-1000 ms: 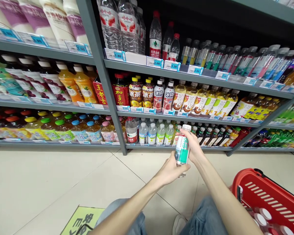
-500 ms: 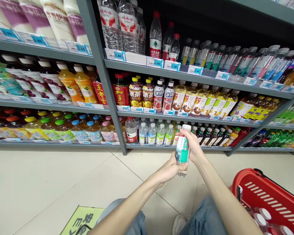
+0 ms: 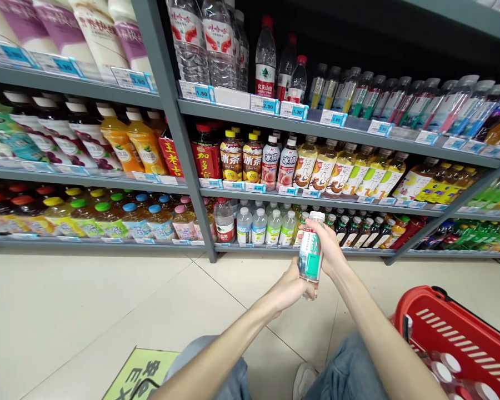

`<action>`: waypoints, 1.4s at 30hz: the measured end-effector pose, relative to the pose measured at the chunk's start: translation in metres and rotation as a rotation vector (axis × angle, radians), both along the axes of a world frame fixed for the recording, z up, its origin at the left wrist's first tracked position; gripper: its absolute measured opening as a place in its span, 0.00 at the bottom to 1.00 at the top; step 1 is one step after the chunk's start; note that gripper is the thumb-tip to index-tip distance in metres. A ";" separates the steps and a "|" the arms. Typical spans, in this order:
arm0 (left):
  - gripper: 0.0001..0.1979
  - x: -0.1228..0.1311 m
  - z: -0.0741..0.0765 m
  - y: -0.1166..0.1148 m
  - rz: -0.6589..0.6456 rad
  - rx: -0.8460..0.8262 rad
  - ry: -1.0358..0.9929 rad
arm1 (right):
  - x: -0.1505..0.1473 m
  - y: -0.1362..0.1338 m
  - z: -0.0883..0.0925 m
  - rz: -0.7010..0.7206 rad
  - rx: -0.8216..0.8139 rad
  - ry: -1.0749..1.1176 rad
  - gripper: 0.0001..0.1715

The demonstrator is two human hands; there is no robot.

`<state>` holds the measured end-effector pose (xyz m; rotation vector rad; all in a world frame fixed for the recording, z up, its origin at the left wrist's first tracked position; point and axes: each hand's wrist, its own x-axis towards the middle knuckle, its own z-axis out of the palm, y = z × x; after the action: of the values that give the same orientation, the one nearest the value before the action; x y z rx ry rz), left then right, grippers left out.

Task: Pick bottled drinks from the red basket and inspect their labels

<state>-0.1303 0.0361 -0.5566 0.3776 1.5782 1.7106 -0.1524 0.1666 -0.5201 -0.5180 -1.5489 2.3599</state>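
Observation:
A clear bottle with a white and teal label and a white cap point(image 3: 311, 253) is held upright in front of the bottom shelf. My right hand point(image 3: 331, 248) wraps round its upper part from the right. My left hand point(image 3: 289, 289) grips its lower end from the left. Both hands are closed on the bottle. Behind it stands a row of similar small bottles point(image 3: 266, 226) on the lowest shelf.
Grey shelving point(image 3: 183, 161) full of drink bottles fills the view, with price tags along each edge. A red shopping basket point(image 3: 454, 339) holding white-capped bottles stands at the lower right on the pale tiled floor point(image 3: 87, 311). A green floor sticker point(image 3: 144, 375) lies near my knees.
The bottle has shifted very slightly in my hands, my left hand sliding a little toward its base. Nothing else has moved.

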 end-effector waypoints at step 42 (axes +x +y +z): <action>0.24 0.004 0.003 -0.003 0.223 -0.378 0.873 | 0.013 -0.003 0.016 -0.123 -0.057 0.133 0.23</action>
<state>-0.1261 0.0326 -0.5535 0.8497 2.5971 1.4117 -0.1398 0.1637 -0.5038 -0.4457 -1.3570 2.3007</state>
